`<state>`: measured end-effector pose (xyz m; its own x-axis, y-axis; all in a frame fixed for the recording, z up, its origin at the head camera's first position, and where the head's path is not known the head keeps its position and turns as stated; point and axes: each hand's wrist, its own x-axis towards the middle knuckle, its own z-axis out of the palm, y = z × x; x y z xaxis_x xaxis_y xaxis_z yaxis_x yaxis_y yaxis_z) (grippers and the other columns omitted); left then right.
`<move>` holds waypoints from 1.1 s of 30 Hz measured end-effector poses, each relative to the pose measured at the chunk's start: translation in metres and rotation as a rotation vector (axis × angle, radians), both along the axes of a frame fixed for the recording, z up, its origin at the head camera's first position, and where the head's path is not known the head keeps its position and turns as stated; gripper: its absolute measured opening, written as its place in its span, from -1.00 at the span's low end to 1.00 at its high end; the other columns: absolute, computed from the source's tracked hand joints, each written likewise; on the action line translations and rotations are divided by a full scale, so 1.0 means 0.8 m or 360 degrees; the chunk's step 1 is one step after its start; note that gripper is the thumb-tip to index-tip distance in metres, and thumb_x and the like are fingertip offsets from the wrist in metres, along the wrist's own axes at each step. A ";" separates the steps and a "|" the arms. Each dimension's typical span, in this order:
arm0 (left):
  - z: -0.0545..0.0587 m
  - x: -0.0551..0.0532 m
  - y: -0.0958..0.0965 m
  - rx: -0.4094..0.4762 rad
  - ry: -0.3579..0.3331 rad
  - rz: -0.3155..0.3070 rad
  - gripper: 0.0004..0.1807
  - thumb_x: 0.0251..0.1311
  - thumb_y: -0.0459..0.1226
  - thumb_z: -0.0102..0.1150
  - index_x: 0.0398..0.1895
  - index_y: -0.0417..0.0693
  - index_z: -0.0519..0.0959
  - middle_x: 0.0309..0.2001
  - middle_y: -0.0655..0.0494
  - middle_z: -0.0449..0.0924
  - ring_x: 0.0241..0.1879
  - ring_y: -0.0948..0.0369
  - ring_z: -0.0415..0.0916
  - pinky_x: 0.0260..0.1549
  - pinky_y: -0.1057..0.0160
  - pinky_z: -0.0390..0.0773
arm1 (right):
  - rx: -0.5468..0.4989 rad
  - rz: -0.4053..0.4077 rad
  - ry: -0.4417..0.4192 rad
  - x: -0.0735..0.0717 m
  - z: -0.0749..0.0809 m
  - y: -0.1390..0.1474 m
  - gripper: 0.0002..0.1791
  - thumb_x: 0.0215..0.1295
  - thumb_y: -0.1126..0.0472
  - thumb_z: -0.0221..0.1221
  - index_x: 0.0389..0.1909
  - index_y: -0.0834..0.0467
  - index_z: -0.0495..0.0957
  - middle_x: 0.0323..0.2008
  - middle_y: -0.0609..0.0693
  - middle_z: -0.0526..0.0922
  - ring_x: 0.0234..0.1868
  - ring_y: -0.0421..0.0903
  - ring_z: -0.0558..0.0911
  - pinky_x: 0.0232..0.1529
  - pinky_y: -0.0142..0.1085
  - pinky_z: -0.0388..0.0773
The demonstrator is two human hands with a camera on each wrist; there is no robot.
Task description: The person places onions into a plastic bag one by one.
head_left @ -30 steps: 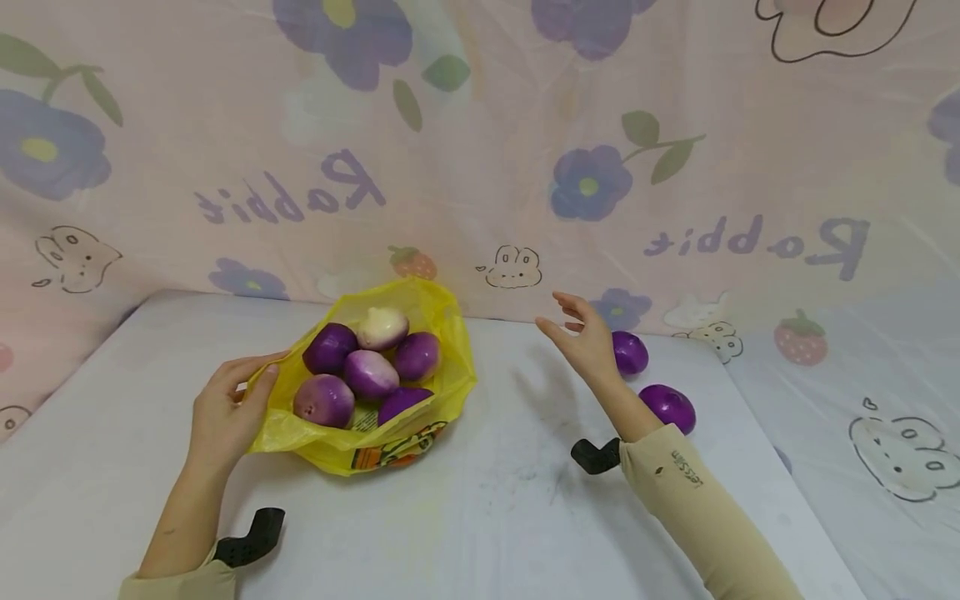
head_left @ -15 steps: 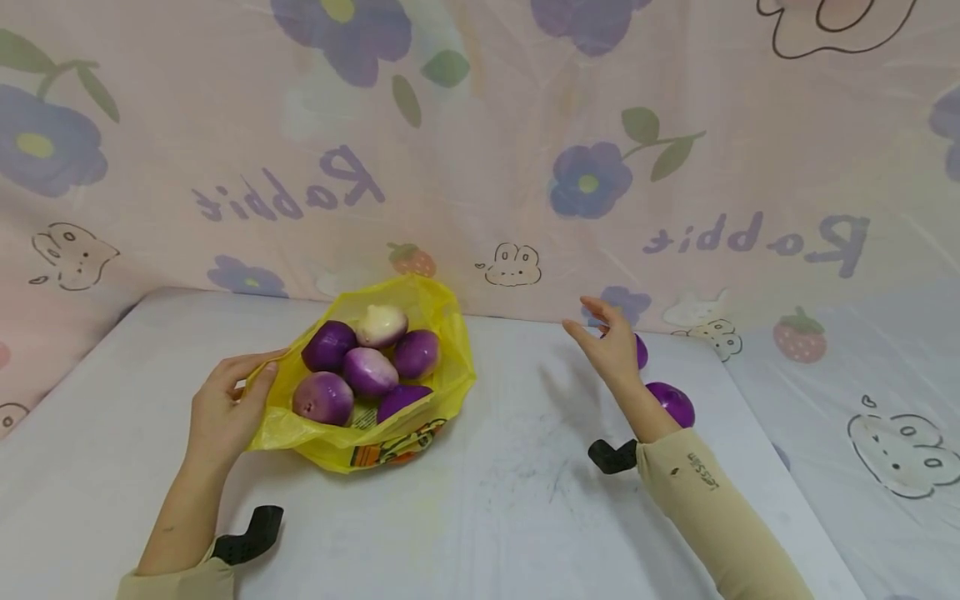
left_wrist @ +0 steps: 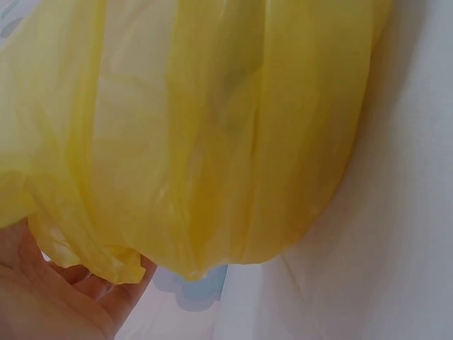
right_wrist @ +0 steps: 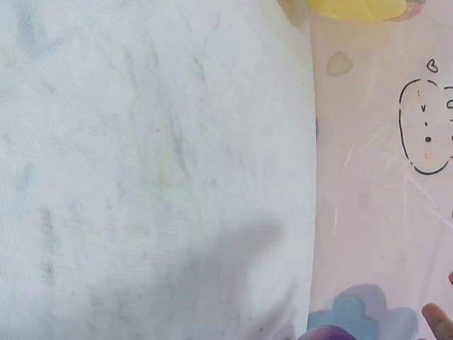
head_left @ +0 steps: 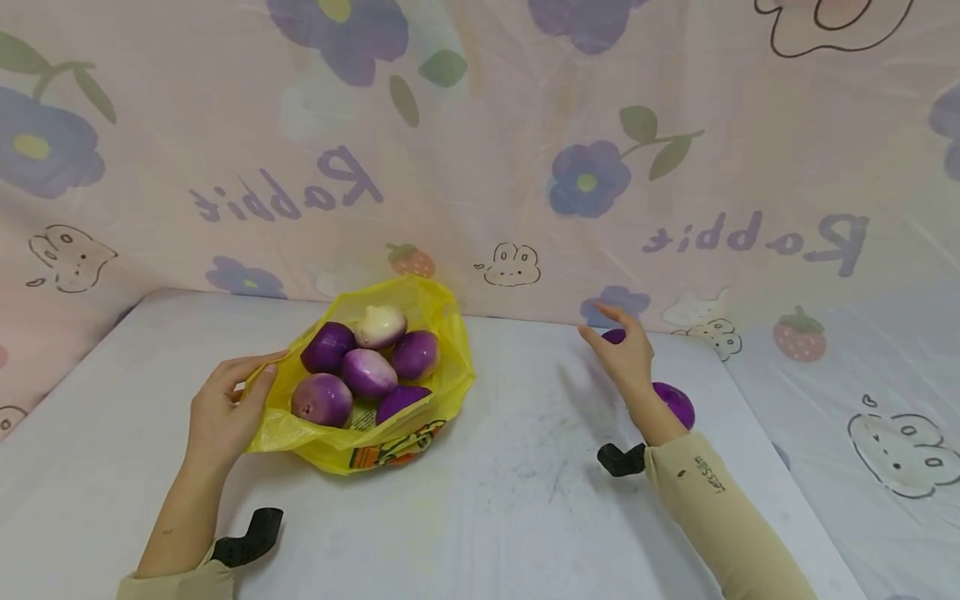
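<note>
A yellow plastic bag (head_left: 457,367) stands with its mouth wide on the left half of the table, several purple onions (head_left: 370,373) inside it. My left hand (head_left: 228,412) pinches the bag's left rim between thumb and fingers; in the left wrist view the yellow film (left_wrist: 212,142) hangs across most of the picture. On the right, my right hand (head_left: 626,354) is over the far loose onion (head_left: 613,336), thumb and fingers apart, and partly hides it. Behind that wrist lies a second loose onion (head_left: 675,406). The right wrist view catches only fingertips (right_wrist: 439,322) and an onion's edge (right_wrist: 329,333).
The white table (head_left: 480,517) has grey smudges in its middle. A pink cloth (head_left: 465,167) with flowers and rabbits rises along the back edge. Black angled pieces (head_left: 251,537) stick out at both wrists.
My right hand has moved right, to over the far loose onion, which it now covers more. My left hand keeps its pinch on the bag, and the onions inside have not shifted.
</note>
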<state>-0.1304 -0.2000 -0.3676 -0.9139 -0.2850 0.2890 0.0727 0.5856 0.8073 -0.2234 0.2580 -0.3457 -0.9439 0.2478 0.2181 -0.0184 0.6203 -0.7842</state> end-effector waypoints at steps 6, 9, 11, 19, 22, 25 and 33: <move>0.001 0.000 0.000 0.0009 -0.0005 -0.0015 -0.64 0.40 -0.21 -0.07 0.07 -0.21 0.59 0.08 -0.15 0.49 0.09 -0.01 0.35 -0.05 -0.04 0.32 | 0.0044 -0.0092 0.0046 -0.004 -0.007 0.006 -0.41 0.17 0.05 0.28 0.23 0.14 0.46 0.35 0.14 0.35 0.40 0.15 0.22 0.25 0.20 -0.07; 0.001 0.000 0.000 0.0015 -0.0014 -0.0021 -0.64 0.40 -0.21 -0.08 0.08 -0.21 0.58 0.09 -0.16 0.48 0.11 -0.06 0.35 -0.03 -0.07 0.31 | 0.0047 -0.0123 0.0033 -0.005 -0.011 0.011 -0.38 0.16 0.05 0.29 0.25 0.14 0.45 0.34 0.17 0.35 0.39 0.16 0.22 0.25 0.20 -0.05; 0.001 0.000 0.000 0.0020 -0.0024 -0.0020 -0.64 0.41 -0.21 -0.08 0.08 -0.21 0.58 0.10 -0.16 0.48 0.12 -0.06 0.35 -0.02 -0.09 0.32 | 0.0048 -0.0143 0.0025 -0.007 -0.015 0.015 -0.36 0.15 0.04 0.30 0.26 0.13 0.44 0.33 0.19 0.35 0.39 0.17 0.22 0.24 0.23 -0.04; 0.000 0.000 -0.001 0.0021 -0.0042 -0.0019 -0.63 0.41 -0.20 -0.09 0.08 -0.21 0.58 0.11 -0.17 0.48 0.14 -0.08 0.34 0.02 -0.17 0.32 | 0.0063 -0.0200 -0.0077 -0.017 -0.028 0.032 -0.25 0.13 -0.01 0.30 0.33 0.15 0.35 0.36 0.26 0.25 0.42 0.20 0.15 0.26 0.31 -0.09; -0.001 0.001 -0.001 0.0017 -0.0046 -0.0006 -0.63 0.41 -0.20 -0.09 0.08 -0.21 0.58 0.10 -0.16 0.48 0.13 -0.06 0.34 0.00 -0.13 0.32 | 0.0067 -0.0212 -0.0110 -0.019 -0.030 0.034 -0.23 0.12 -0.01 0.30 0.34 0.16 0.33 0.37 0.27 0.22 0.42 0.22 0.13 0.25 0.33 -0.09; -0.002 0.001 -0.001 0.0006 -0.0039 0.0004 -0.64 0.41 -0.21 -0.08 0.08 -0.20 0.59 0.09 -0.15 0.49 0.10 -0.01 0.34 -0.02 -0.08 0.32 | 0.0065 -0.0231 -0.0150 -0.021 -0.032 0.036 -0.21 0.12 -0.02 0.29 0.35 0.17 0.30 0.37 0.31 0.18 0.41 0.25 0.12 0.25 0.36 -0.10; -0.002 0.000 -0.002 0.0004 -0.0023 0.0008 -0.64 0.40 -0.20 -0.07 0.07 -0.19 0.59 0.09 -0.14 0.48 0.09 0.05 0.34 -0.02 -0.09 0.33 | -0.0009 -0.0339 -0.0167 -0.028 -0.038 0.038 -0.20 0.12 0.03 0.30 0.33 0.27 0.26 0.33 0.41 0.14 0.36 0.30 0.16 0.35 0.15 0.08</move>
